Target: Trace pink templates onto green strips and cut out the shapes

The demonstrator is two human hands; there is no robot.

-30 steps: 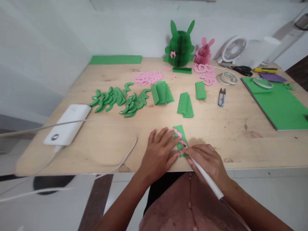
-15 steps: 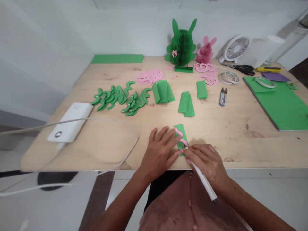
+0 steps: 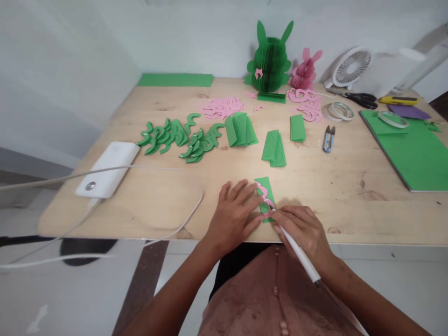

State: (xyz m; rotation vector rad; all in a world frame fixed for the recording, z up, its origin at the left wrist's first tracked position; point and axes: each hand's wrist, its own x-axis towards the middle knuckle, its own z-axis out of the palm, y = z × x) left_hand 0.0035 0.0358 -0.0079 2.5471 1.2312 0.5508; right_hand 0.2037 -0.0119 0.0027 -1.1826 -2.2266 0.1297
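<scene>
A small folded-looking green paper piece [image 3: 266,182] lies near the table's front edge, with a wavy pink paper cutout [image 3: 269,203] on top of it. Fingers spread, my left hand [image 3: 234,217] presses the left side of both against the wood. My right hand [image 3: 304,228] grips a white pen [image 3: 301,255], whose dark tip meets the right edge of the pink shape. The lower part of the cutout is partly covered by my fingers.
Green curved cutouts [image 3: 166,135], folded green papers [image 3: 241,129] and pink cutouts [image 3: 222,108] lie farther back. Blue snips [image 3: 328,139], tape rolls [image 3: 338,111] and green sheets [image 3: 416,154] are to the right. A white power bank [image 3: 109,170] with cables sits left; paper rabbits [image 3: 269,63] stand behind.
The pen tip has shifted slightly up along the pink cutout's right edge. My left hand stays in place on the paper. The whole view has tilted a little.
</scene>
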